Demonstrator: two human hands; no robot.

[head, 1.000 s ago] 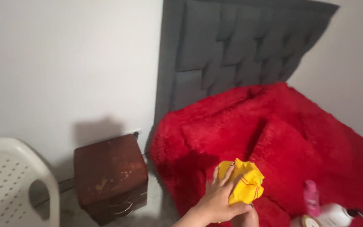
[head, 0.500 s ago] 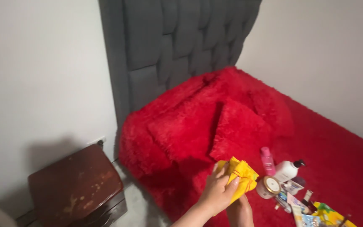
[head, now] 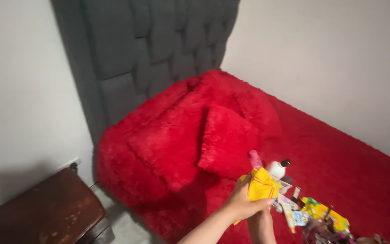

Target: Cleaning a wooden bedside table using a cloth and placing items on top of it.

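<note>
Since half a second ago, everything is sliding left across the view: the dark brown wooden nightstand (head: 41, 212) is now sitting low in the left corner, and more small items are showing at the lower right. One nightstand is standing by the white wall, beside one grey padded headboard (head: 154, 49). One fluffy red blanket (head: 339, 153) is covering the bed, with two red fluffy cushions (head: 224, 140) lying on it near the headboard.

Both hands are meeting over the bed's near edge. The left hand (head: 242, 203) is reaching in from below, fingers curled and gripping the crumpled yellow cloth with thin red stripes (head: 262, 186) from the side. The right hand (head: 262, 226) is sitting underneath, mostly hidden; it is probably closed on the cloth's lower part, though I cannot tell for sure.

Just behind the cloth, one pink bottle (head: 255, 159) and one white bottle with a black pump top (head: 277, 169) are standing upright. Further right, a loose heap of small tubes and packets (head: 314, 214) is lying on the blanket, too jumbled to count.
</note>
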